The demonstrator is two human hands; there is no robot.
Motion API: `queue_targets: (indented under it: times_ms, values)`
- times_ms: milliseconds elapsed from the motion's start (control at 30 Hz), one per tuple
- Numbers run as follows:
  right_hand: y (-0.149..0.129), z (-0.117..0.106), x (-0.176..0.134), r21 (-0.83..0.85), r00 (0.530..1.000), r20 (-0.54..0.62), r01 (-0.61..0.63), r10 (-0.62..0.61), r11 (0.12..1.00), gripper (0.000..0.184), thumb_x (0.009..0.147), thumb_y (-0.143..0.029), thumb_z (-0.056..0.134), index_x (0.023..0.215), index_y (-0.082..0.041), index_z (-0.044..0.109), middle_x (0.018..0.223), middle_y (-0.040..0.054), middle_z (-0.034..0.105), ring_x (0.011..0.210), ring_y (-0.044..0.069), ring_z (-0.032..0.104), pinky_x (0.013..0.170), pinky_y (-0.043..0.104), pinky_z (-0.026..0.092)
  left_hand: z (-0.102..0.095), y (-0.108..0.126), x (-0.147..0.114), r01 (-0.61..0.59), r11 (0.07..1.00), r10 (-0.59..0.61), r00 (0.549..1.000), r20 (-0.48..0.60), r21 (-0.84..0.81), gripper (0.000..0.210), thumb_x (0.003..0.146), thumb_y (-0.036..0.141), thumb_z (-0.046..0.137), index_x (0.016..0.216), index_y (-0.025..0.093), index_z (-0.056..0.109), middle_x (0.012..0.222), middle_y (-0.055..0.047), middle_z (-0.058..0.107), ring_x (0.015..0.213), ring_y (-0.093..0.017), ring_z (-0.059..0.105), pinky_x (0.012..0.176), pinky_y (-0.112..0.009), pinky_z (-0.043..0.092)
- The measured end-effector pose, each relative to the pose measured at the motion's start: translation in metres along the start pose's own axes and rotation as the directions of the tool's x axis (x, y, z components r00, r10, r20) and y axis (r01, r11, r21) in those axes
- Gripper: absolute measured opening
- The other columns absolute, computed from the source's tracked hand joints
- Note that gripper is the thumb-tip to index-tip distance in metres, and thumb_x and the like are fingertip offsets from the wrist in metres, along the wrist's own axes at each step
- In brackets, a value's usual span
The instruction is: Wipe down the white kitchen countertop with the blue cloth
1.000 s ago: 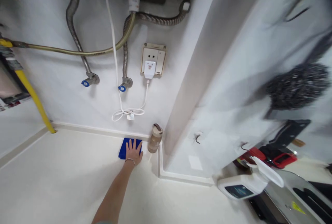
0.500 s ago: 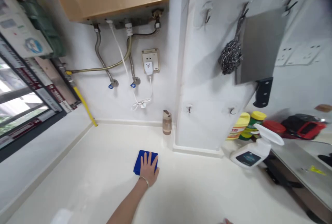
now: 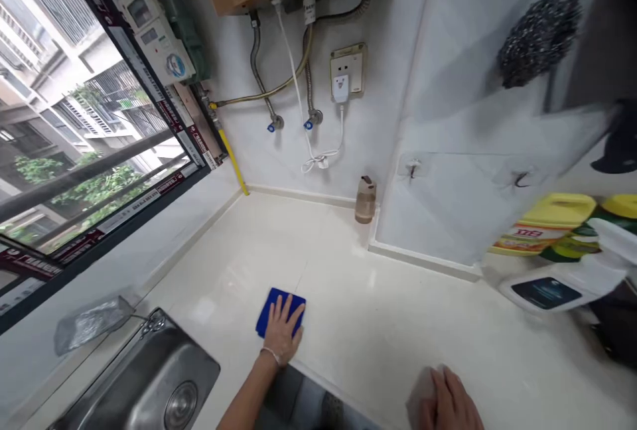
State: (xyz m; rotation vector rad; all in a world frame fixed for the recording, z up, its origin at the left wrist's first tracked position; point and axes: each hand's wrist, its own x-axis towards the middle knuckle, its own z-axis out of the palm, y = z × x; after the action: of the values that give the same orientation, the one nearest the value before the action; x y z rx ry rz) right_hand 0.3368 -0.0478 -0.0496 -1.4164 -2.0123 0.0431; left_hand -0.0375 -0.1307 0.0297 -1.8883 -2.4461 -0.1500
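My left hand [image 3: 282,332] lies flat on a folded blue cloth [image 3: 269,307], its fingers spread and pressing down on it. The cloth rests on the cream countertop [image 3: 343,290], close to the front edge. At the lower right, my right hand [image 3: 450,403] rests on the counter with its fingers side by side and slightly bent. Nothing shows in that hand, though its lower part is cut off by the frame. A bracelet circles my left wrist.
A steel sink [image 3: 192,357] lies at the lower left, with a crumpled clear plastic bag [image 3: 92,324] beside it. A brown translucent bottle [image 3: 365,201] stands by the wall pillar. Farther right are a white spray bottle [image 3: 552,287] and a yellow detergent bottle [image 3: 550,221].
Relative to the counter, my left hand and the blue cloth have come nearer the front edge. The view has swung left and down, showing the sink and more of my right hand.
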Motion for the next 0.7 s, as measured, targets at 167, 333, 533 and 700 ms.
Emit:
queue_targets:
  times_ms: [167,333,533,700]
  values:
    - [-0.003,-0.012,0.005,0.002,0.996,0.027,0.085,-0.085,0.996,0.054,0.091,-0.028,0.037,0.143,-0.014,0.035,0.149,0.0163,0.039,0.138,0.032,0.036,0.109,0.052,0.036,-0.005,-0.056,-0.05,0.24,0.97,-0.241,0.971,-0.001,0.039,0.053,0.094,0.037,0.039,0.147,0.032,0.033,0.16,-0.005,0.026,0.148,-0.034,0.012,0.117,-0.057,0.025]
    - [0.037,-0.04,-0.004,-0.059,0.992,0.084,0.099,-0.094,0.993,0.05,0.091,-0.032,0.035,0.141,-0.023,0.04,0.145,0.0084,0.048,0.129,0.027,0.047,0.117,0.059,0.016,0.002,-0.084,-0.08,0.342,0.937,-0.341,0.94,-0.024,0.077,0.052,0.097,0.04,0.029,0.148,0.03,0.029,0.161,-0.006,0.022,0.148,-0.035,0.009,0.118,-0.058,0.021]
    - [0.075,-0.065,-0.018,-0.067,0.998,0.065,0.024,-0.02,0.997,0.054,0.091,-0.029,0.035,0.144,-0.021,0.035,0.147,0.0081,0.045,0.132,0.024,0.044,0.118,0.052,0.02,0.012,-0.05,-0.068,0.295,0.949,-0.292,0.956,-0.044,0.115,0.053,0.097,0.04,0.026,0.148,0.027,0.026,0.161,-0.008,0.024,0.148,-0.036,0.004,0.116,-0.062,0.02]
    - [0.07,-0.063,-0.012,-0.15,0.998,0.057,0.004,0.004,0.989,0.061,0.087,-0.025,0.039,0.147,-0.018,0.029,0.149,0.0091,0.043,0.135,0.024,0.04,0.118,0.051,0.018,0.016,0.013,-0.026,0.207,0.967,-0.202,0.978,-0.052,0.147,0.056,0.095,0.041,0.033,0.148,0.022,0.03,0.159,-0.014,0.025,0.147,-0.041,0.007,0.115,-0.064,0.022]
